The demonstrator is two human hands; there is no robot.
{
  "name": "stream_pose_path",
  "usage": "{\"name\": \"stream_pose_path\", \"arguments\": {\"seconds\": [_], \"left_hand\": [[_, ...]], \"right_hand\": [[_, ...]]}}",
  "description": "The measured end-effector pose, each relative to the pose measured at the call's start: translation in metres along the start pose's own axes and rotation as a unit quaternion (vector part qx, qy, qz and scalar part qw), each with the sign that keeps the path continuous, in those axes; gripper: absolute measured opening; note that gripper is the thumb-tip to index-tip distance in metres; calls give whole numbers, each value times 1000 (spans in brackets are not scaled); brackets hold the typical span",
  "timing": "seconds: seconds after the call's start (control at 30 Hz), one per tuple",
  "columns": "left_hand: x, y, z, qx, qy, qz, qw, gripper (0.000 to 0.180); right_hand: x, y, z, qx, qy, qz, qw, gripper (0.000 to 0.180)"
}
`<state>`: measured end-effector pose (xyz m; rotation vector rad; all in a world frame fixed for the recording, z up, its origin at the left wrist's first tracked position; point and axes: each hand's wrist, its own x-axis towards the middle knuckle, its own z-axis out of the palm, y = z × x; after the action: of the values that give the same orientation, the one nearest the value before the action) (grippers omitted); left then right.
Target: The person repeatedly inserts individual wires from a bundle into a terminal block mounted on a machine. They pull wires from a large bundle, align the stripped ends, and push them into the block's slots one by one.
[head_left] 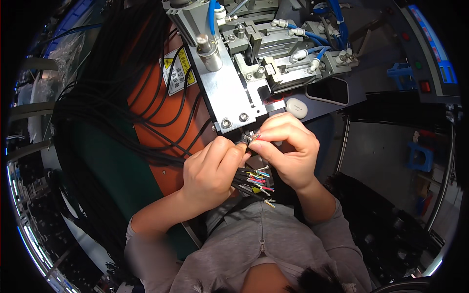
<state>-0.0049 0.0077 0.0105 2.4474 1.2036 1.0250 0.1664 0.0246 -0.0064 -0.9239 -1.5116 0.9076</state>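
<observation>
My left hand [211, 167] is closed around the end of a black cable at the front edge of a metal machine [225, 93]. Thumb and forefinger of my right hand [292, 149] pinch the thin coloured wires [256, 138] coming out of that cable end; a red one shows among them. The fingers of both hands nearly meet there, and they partly cover the cable. Below and between my hands lies a bundle of black cables [242, 180] with stripped ends, their red, blue, yellow and white wires fanned out to the right.
Long black cables [105, 112] hang in a thick mass at the left, over an orange surface [146, 93]. Blue air hoses [312, 36] run across the machine. A phone [328, 91] and a small white case [296, 108] lie beside it. A control panel [430, 58] stands at far right.
</observation>
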Motion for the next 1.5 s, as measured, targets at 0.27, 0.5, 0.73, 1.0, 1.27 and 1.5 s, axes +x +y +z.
{"name": "stream_pose_path", "arguments": {"seconds": [0.27, 0.5, 0.73, 1.0, 1.27, 1.5], "left_hand": [[-4, 4, -2, 57, -60, -26, 996, 14], [-7, 1, 2, 80, -58, -22, 995, 21], [-4, 3, 0, 35, -37, -37, 998, 25], [-6, 4, 0, 65, -54, -35, 996, 23], [-9, 0, 6, 20, -25, -42, 999, 15], [-8, 1, 5, 56, -29, -18, 998, 22]], "right_hand": [[11, -6, -15, -102, -101, 6, 990, 16], [2, -6, 0, -183, -28, -37, 982, 16], [-1, 0, 5, -149, 14, -52, 987, 16], [6, -6, -5, -161, -63, -15, 985, 15], [-2, 6, 7, -150, 10, -52, 987, 15], [5, -4, -7, -101, -81, 65, 989, 15]]}}
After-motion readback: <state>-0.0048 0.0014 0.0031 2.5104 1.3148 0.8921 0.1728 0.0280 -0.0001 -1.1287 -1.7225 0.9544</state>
